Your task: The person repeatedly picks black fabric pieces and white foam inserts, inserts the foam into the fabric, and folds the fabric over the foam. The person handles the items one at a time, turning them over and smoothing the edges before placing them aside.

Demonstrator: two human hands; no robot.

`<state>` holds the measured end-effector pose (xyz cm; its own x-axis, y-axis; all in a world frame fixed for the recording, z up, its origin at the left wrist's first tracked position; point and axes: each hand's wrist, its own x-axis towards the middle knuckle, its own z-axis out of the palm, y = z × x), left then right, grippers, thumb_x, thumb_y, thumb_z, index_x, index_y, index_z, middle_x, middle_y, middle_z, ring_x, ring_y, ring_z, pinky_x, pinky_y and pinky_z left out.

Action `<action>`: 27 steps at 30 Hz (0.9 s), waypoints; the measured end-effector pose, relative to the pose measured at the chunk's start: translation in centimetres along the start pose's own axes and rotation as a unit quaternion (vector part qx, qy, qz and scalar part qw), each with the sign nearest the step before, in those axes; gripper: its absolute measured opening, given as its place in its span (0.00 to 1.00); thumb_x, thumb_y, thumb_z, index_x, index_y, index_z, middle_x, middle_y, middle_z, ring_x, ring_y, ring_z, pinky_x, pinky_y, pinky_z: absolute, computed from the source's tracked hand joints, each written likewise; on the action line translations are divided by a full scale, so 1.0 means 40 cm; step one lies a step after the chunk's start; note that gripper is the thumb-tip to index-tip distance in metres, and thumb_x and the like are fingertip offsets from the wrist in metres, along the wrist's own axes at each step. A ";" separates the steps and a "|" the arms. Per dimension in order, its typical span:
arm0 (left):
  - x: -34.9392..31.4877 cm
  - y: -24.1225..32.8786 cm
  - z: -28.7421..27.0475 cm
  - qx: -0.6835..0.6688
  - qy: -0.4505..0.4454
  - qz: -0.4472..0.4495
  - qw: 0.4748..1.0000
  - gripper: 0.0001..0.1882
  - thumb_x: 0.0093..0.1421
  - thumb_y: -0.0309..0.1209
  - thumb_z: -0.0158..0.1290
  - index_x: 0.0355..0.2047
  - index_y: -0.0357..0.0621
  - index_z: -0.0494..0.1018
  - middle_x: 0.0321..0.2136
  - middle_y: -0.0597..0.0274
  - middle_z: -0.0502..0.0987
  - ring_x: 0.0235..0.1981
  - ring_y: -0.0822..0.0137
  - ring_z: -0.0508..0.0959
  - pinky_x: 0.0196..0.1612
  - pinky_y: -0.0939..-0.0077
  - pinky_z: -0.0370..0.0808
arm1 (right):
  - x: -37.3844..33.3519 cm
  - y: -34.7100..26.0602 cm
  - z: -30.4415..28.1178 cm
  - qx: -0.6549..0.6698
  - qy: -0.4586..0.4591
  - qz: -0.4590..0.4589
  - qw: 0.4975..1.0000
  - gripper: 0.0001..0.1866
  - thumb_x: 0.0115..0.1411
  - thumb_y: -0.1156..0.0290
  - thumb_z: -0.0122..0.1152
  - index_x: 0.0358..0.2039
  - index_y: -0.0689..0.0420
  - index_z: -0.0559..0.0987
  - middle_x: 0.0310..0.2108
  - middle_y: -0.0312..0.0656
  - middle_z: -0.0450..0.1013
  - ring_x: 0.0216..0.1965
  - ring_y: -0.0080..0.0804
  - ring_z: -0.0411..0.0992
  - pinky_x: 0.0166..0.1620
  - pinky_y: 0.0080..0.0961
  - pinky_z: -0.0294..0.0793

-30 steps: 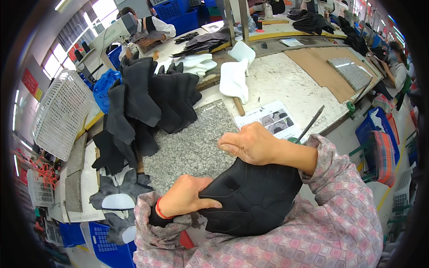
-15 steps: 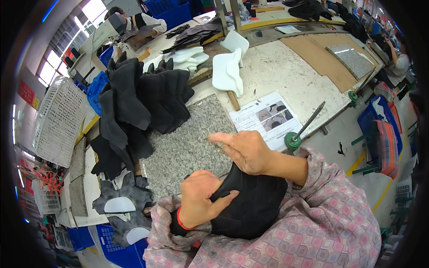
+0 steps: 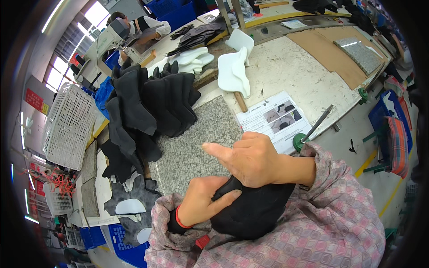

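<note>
A soft black leather piece lies bent against my lap at the near edge of the table. My left hand, with a red cord at the wrist, grips its upper left edge, thumb lying on top. Beside it my right hand is closed over the piece's top edge, its index finger stretched out to the left. What sits under the right hand's curled fingers is hidden. Just beyond both hands lies a speckled grey stone slab.
Stacked black pieces hang over the slab's left side. Farther off are white shaped pieces, a printed sheet and a green-based metal rod. A white basket stands left; a person sits at a machine far left.
The view has shifted, so the table things appear slightly right. My right hand has come down closer to my left along the black piece's edge. Both hands keep their hold.
</note>
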<state>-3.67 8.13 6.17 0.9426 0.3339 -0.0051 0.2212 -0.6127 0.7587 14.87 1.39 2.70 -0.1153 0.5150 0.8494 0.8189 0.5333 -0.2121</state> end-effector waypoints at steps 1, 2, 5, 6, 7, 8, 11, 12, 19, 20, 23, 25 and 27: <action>-0.003 0.006 0.013 -0.014 0.035 0.015 0.999 0.14 0.54 0.37 0.59 0.23 0.36 0.73 0.15 0.51 0.69 0.16 0.52 0.68 0.21 0.67 0.65 | -0.002 -0.002 0.002 0.017 0.007 0.009 1.000 0.25 0.51 0.78 0.61 0.52 0.62 0.74 0.12 0.31 0.64 0.12 0.29 0.62 0.19 0.25 0.55; -0.005 0.009 0.018 -0.030 0.046 0.014 0.998 0.14 0.54 0.36 0.59 0.23 0.36 0.73 0.15 0.50 0.69 0.16 0.53 0.69 0.21 0.67 0.65 | -0.007 -0.002 0.006 0.034 0.005 0.023 0.999 0.25 0.51 0.77 0.61 0.52 0.62 0.74 0.12 0.32 0.64 0.12 0.30 0.62 0.18 0.26 0.56; -0.004 0.012 0.040 -0.043 0.045 0.015 0.998 0.13 0.54 0.35 0.59 0.23 0.37 0.73 0.15 0.50 0.70 0.17 0.53 0.71 0.20 0.66 0.65 | -0.026 0.004 0.023 0.086 0.009 0.076 0.993 0.24 0.52 0.77 0.60 0.52 0.61 0.73 0.13 0.35 0.65 0.13 0.33 0.62 0.18 0.27 0.59; 0.000 0.011 0.045 -0.054 0.048 0.024 0.997 0.12 0.54 0.34 0.59 0.23 0.38 0.74 0.16 0.50 0.71 0.17 0.54 0.71 0.20 0.66 0.65 | -0.032 0.006 0.027 0.105 0.012 0.095 0.990 0.24 0.53 0.76 0.60 0.52 0.60 0.73 0.13 0.36 0.65 0.13 0.34 0.62 0.18 0.28 0.60; 0.005 0.009 0.049 -0.064 0.050 0.032 0.996 0.11 0.54 0.34 0.59 0.24 0.38 0.74 0.16 0.50 0.71 0.17 0.54 0.72 0.20 0.67 0.66 | -0.038 0.009 0.028 0.099 0.001 0.111 0.989 0.24 0.53 0.76 0.60 0.52 0.59 0.74 0.13 0.36 0.66 0.13 0.34 0.62 0.19 0.29 0.61; 0.012 0.006 0.054 -0.023 0.060 0.028 0.998 0.10 0.54 0.33 0.59 0.24 0.38 0.74 0.15 0.51 0.71 0.16 0.55 0.72 0.20 0.67 0.66 | -0.043 0.012 0.027 0.094 -0.011 0.126 0.988 0.24 0.53 0.76 0.60 0.52 0.58 0.74 0.14 0.37 0.67 0.13 0.35 0.62 0.19 0.29 0.62; 0.027 0.001 0.065 0.091 0.100 0.042 0.990 0.09 0.53 0.32 0.59 0.24 0.38 0.74 0.15 0.53 0.71 0.16 0.56 0.72 0.20 0.68 0.66 | -0.051 0.015 0.012 0.018 -0.022 0.136 0.990 0.23 0.55 0.72 0.59 0.53 0.54 0.73 0.13 0.40 0.66 0.13 0.38 0.65 0.18 0.33 0.64; 0.027 0.000 0.069 0.115 0.118 0.056 0.985 0.09 0.53 0.31 0.59 0.24 0.38 0.74 0.15 0.54 0.70 0.16 0.56 0.72 0.20 0.69 0.66 | -0.053 0.014 0.007 -0.019 -0.026 0.134 0.991 0.23 0.56 0.70 0.59 0.54 0.52 0.72 0.12 0.41 0.66 0.13 0.39 0.67 0.18 0.34 0.65; 0.022 -0.010 0.073 -0.192 0.104 0.021 0.976 0.08 0.54 0.28 0.60 0.26 0.36 0.74 0.16 0.61 0.69 0.17 0.74 0.67 0.21 0.78 0.63 | -0.032 -0.003 0.004 0.224 0.002 0.211 0.951 0.22 0.56 0.75 0.57 0.53 0.51 0.74 0.15 0.44 0.67 0.16 0.42 0.67 0.21 0.34 0.65; 0.025 -0.010 0.073 -0.224 0.105 0.002 0.969 0.08 0.54 0.28 0.60 0.26 0.35 0.75 0.16 0.63 0.70 0.18 0.78 0.66 0.21 0.80 0.63 | -0.025 -0.002 0.005 0.215 0.027 0.193 0.957 0.22 0.54 0.76 0.58 0.52 0.51 0.75 0.15 0.43 0.67 0.16 0.41 0.67 0.21 0.33 0.64; 0.026 -0.012 0.068 -0.163 0.129 0.024 0.978 0.10 0.55 0.33 0.60 0.26 0.38 0.76 0.15 0.60 0.70 0.16 0.71 0.69 0.21 0.76 0.65 | -0.011 0.002 0.002 0.082 0.037 0.109 0.990 0.22 0.52 0.77 0.60 0.50 0.55 0.76 0.15 0.40 0.67 0.14 0.39 0.64 0.20 0.31 0.63; 0.018 -0.010 0.062 -0.038 0.164 0.092 0.981 0.13 0.56 0.36 0.59 0.22 0.40 0.75 0.15 0.53 0.70 0.16 0.57 0.71 0.20 0.69 0.66 | -0.002 0.006 0.001 0.060 0.043 0.057 0.996 0.22 0.51 0.77 0.60 0.50 0.59 0.76 0.16 0.40 0.69 0.14 0.37 0.63 0.21 0.30 0.64; 0.006 -0.008 0.056 -0.007 0.195 0.170 0.966 0.13 0.55 0.34 0.59 0.18 0.41 0.72 0.13 0.56 0.67 0.15 0.57 0.70 0.19 0.68 0.64 | 0.006 0.001 0.009 0.195 0.029 0.084 0.977 0.21 0.55 0.78 0.57 0.51 0.61 0.74 0.17 0.40 0.69 0.14 0.33 0.62 0.21 0.28 0.64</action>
<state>-2.95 6.79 4.47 0.7942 0.3612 0.4886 -0.0896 -0.7256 0.6822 14.69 1.79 2.73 0.0436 0.5842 0.8104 0.5455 0.6657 -0.5092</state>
